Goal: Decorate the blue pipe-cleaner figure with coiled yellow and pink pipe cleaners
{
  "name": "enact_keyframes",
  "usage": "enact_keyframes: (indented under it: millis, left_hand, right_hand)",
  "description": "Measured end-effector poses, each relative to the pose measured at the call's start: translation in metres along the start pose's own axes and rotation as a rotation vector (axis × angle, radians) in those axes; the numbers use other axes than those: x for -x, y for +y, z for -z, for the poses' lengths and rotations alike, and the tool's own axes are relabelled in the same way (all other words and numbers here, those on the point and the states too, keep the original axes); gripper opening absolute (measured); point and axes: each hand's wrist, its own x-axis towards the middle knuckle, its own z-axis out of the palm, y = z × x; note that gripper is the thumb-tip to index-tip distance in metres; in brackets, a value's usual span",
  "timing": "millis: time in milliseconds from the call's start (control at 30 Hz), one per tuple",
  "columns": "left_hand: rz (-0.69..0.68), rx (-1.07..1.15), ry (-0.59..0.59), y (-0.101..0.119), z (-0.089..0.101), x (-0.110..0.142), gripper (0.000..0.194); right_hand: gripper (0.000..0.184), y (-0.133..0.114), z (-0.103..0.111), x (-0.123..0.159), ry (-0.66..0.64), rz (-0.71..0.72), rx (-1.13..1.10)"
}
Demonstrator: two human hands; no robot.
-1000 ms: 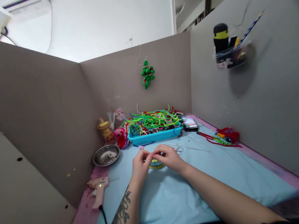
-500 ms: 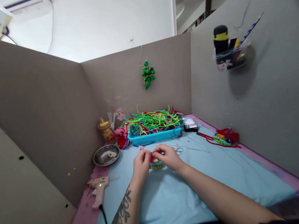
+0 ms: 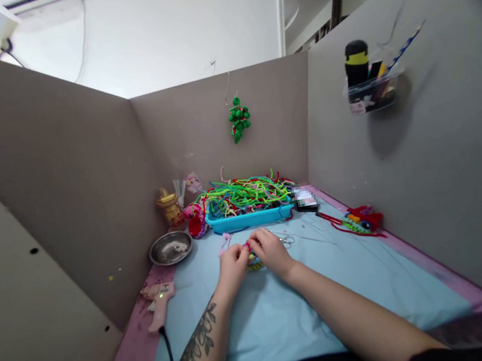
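Observation:
My left hand (image 3: 232, 266) and my right hand (image 3: 272, 251) meet over the light blue mat (image 3: 268, 317). Both pinch a small multicoloured pipe-cleaner piece (image 3: 251, 260) with yellow, blue and pink showing between the fingers. A pink pipe-cleaner end (image 3: 225, 242) sticks out just behind my left hand. A pair of small scissors (image 3: 286, 239) lies right beside my right hand.
A blue tray (image 3: 250, 219) heaped with bright pipe cleaners stands at the back. A metal bowl (image 3: 170, 248) and a pink glue gun (image 3: 158, 298) lie at the left. A red and green craft piece (image 3: 361, 219) sits at the right. Grey partitions enclose the desk.
My two hands have drawn closer together over the small piece, covering more of it. The view has shifted slightly.

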Motion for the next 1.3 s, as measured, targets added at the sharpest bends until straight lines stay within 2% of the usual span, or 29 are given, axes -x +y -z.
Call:
enact_keyframes:
  millis: [67,167,300,400,533,667,733,900,1067,1200,1300]
  left_hand:
    - [-0.014,-0.01,0.026,-0.001,-0.002,0.0,0.033]
    - [-0.023,-0.008,0.048,-0.003,-0.002,0.0,0.032]
    - [-0.025,-0.004,0.102,-0.006,0.0,0.0,0.033]
    - [-0.053,-0.029,0.113,-0.006,-0.001,0.001,0.034]
    - [-0.064,-0.004,0.055,-0.004,-0.001,0.001,0.029]
    - [-0.016,0.05,0.154,-0.008,0.009,-0.005,0.031]
    - [-0.002,0.015,0.192,-0.013,0.017,-0.009,0.029]
    - [-0.002,-0.068,0.199,-0.025,0.029,-0.016,0.027]
    - [-0.098,-0.282,0.146,-0.024,0.028,-0.014,0.025]
    - [-0.283,-0.431,0.016,-0.022,0.022,-0.009,0.054]
    - [-0.331,-0.514,-0.09,-0.022,0.013,-0.006,0.073]
  right_hand:
    - [0.016,0.003,-0.001,-0.001,0.014,-0.026,-0.021]
    - [0.014,0.007,0.002,-0.004,0.01,-0.132,-0.167]
    - [0.026,0.009,0.009,-0.006,-0.015,-0.25,-0.323]
    - [0.022,0.006,0.009,-0.005,-0.025,-0.244,-0.301]
    - [0.014,0.007,0.011,-0.008,0.034,-0.216,-0.274]
    - [0.017,0.025,0.02,-0.016,0.091,-0.206,-0.237]
    - [0.019,0.036,0.021,-0.018,0.08,-0.185,-0.201]
    - [0.02,0.054,0.011,-0.02,-0.028,-0.179,-0.145]
    - [0.018,0.066,0.0,-0.019,-0.113,-0.223,-0.138]
    - [0.017,0.07,-0.002,-0.019,-0.146,-0.222,-0.187]
    - [0.017,0.068,-0.002,-0.019,-0.164,-0.223,-0.218]
